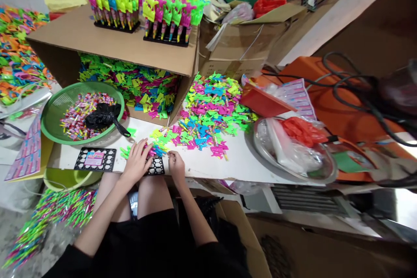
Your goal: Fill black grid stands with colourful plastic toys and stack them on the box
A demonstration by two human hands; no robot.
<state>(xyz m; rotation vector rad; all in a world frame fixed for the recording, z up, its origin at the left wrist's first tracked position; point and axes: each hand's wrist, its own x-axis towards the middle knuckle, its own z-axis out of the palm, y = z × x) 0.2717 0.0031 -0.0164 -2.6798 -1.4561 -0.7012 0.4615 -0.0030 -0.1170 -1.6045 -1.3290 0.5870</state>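
My left hand lies over several colourful plastic pieces and the left part of a black perforated tray, its fingers stretched and spread. Just right of that tray is my right hand, its fingers curled together near the ends of the pieces. Whatever may be between those fingertips is too small to make out. A second black perforated tray with a pink and blue label lies to the left. Beyond my hands spreads a pile of pink, green, yellow and blue pieces.
A green basket holds small candy tubes and a black bag. Behind stands a cardboard box with two filled racks on top. At the right, a metal bowl holds plastic bags. A yellow-green basin sits below the table edge.
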